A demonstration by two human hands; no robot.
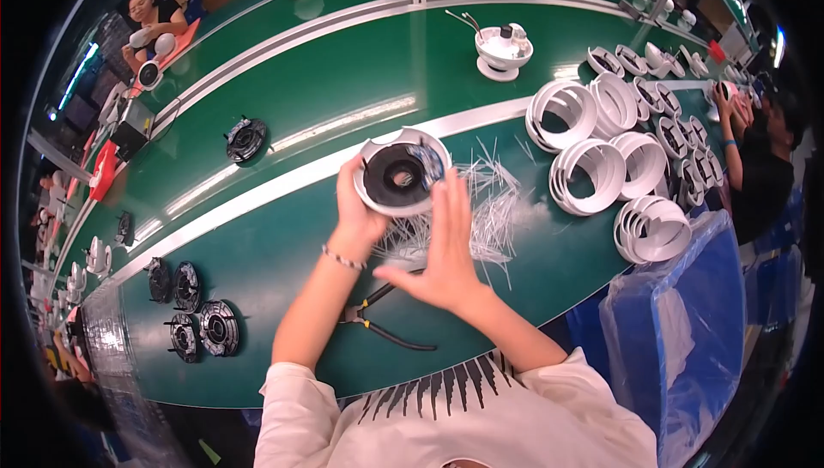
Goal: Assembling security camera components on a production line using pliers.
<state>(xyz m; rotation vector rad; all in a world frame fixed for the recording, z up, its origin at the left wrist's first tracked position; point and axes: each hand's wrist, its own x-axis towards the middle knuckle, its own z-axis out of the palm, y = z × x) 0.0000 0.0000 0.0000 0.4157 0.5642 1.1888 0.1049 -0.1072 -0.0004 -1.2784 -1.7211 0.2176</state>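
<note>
My left hand (356,211) grips a round white housing (390,137) by its left side, above the bench. Inside the housing sits a black ring-shaped part (384,178) with a hole in its middle and a bundle of wires (427,161) at its right. Over at the right rim is my right hand (448,258), fingers stretched and thumb spread; whether its fingertips touch the rim I cannot tell. Below my hands lie cutting pliers (399,337) with black and yellow handles. A heap of thin clear plastic strips (496,202) lies behind and beside my right hand.
Several black round parts (220,328) stand at left; another (246,139) rests on the green conveyor (343,65), near a white base with wires (505,52). Stacked white rings (586,178) are at right, above a plastic-lined blue bin (704,322). Co-workers sit at far left and right.
</note>
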